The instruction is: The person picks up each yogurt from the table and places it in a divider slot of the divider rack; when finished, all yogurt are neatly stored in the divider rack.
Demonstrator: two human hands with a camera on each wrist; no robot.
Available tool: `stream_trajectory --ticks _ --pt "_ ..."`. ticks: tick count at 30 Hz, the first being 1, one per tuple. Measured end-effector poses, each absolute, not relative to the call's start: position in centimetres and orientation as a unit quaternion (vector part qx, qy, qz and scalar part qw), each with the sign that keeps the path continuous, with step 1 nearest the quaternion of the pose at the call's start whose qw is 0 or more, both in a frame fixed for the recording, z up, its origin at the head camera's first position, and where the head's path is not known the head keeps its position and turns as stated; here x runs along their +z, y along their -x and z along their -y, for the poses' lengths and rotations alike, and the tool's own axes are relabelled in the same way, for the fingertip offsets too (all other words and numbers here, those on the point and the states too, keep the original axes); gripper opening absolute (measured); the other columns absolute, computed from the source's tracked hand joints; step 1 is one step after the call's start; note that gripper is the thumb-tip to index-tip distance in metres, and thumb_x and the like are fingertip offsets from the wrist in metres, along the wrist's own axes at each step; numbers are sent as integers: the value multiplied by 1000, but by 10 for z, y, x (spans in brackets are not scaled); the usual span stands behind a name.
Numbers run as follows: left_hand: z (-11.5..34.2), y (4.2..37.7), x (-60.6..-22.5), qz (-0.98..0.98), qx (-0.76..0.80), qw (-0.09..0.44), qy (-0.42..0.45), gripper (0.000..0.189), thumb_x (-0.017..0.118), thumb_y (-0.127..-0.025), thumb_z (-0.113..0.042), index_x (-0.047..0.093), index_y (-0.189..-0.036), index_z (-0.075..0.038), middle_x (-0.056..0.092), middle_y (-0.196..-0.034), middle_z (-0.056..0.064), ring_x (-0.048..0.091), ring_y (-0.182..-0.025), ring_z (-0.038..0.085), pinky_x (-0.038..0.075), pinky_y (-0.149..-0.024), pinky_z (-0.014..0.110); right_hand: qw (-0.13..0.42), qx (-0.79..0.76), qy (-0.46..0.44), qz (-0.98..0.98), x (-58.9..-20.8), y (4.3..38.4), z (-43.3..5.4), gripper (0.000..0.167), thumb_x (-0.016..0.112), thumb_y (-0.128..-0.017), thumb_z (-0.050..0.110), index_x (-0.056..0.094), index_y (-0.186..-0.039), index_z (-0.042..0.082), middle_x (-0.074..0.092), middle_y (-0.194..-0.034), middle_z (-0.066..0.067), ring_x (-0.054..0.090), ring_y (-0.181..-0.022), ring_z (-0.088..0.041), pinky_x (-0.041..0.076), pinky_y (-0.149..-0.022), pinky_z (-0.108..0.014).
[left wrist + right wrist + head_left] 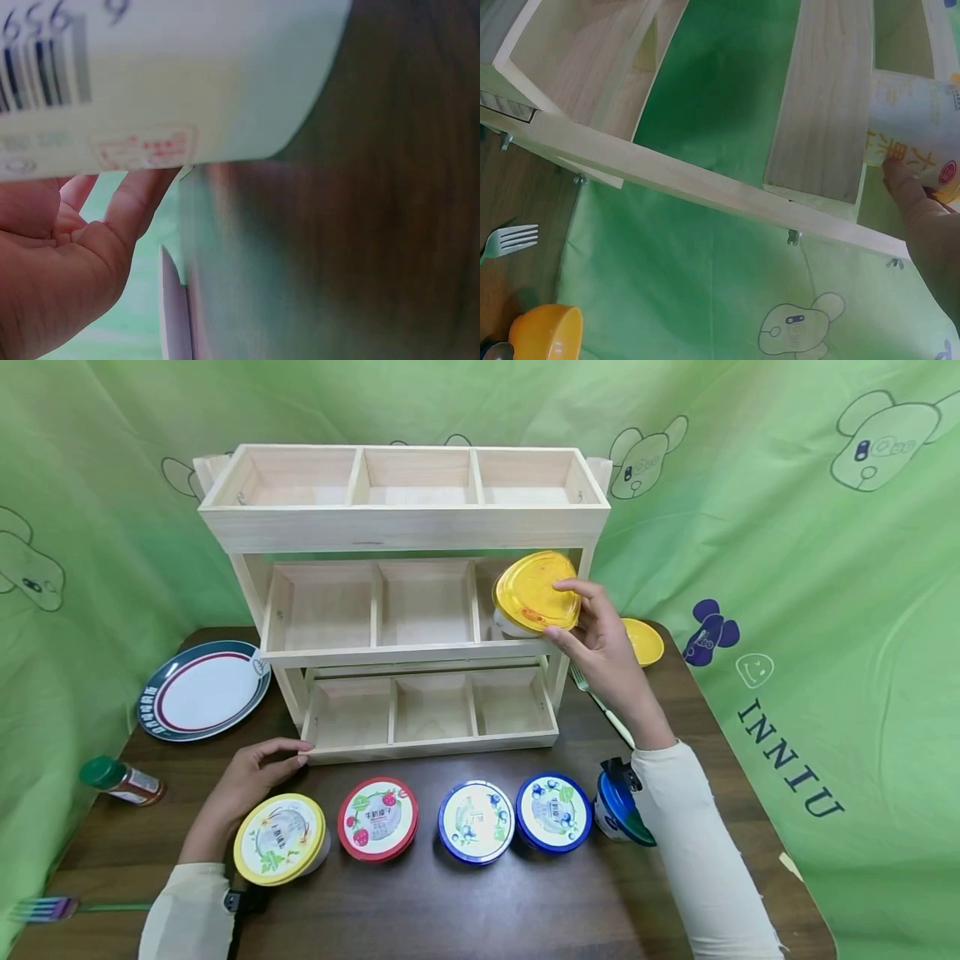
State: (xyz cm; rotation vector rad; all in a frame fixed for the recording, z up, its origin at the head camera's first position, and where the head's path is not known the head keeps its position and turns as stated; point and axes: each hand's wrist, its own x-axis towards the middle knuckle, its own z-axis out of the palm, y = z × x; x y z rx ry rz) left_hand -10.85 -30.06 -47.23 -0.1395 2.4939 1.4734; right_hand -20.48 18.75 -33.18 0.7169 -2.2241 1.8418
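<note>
A three-tier wooden rack [405,531] with divided trays stands at the back of the table. My right hand [603,647] holds a yellow-lidded yogurt tub [536,593] by its lid edge and side, tilted at the right compartment of the middle tier. In the right wrist view a finger lies along the tub's printed side [911,124]. My left hand [251,777] touches the bottom tier's front left corner with its fingertips. Beside its wrist stands another yellow-lidded tub [281,839], whose white side with a barcode [150,82] fills the top of the left wrist view.
Along the front stand a red-lidded tub [378,820], two blue-lidded tubs [477,822], and a tilted blue one [622,810] near my right forearm. A plate [206,692], a spice jar [123,779] and a fork [52,908] lie left; another fork [607,714] and a yellow bowl [643,642] right.
</note>
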Motion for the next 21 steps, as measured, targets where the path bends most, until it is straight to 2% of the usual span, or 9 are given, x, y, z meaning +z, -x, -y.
stream_trajectory --ticks 8,11,17,21 --pt "300 106 -472 -854 502 122 51 40 66 -111 -25 68 -142 1 58 -151 27 44 -146 45 39 -113 64 84 588 -237 769 -333 209 -183 55 66 -105 -7 44 -155 -1 42 -160 -13 53 -141 -29 52 -107 -25" --pt "300 106 -473 -855 500 126 54 40 65 -112 -25 67 -143 1 58 -152 27 44 -146 46 39 -113 66 76 573 -235 781 -333 211 -182 57 67 -106 -4 44 -157 1 38 -165 -15 50 -145 -31 52 -109 -30" --pt "299 107 -474 -856 500 123 51 40 65 -112 -25 67 -143 1 58 -152 26 44 -147 45 38 -113 66 83 549 -215 803 -332 211 -185 65 67 -108 5 40 -167 12 19 -179 -14 35 -158 -38 41 -119 -50" --pt "300 108 -474 -860 495 115 46 40 66 -111 -25 68 -141 0 59 -151 25 45 -145 43 40 -112 61 89 538 -197 814 -327 205 -191 64 62 -113 21 35 -171 21 16 -181 -6 34 -159 -36 38 -122 -53"
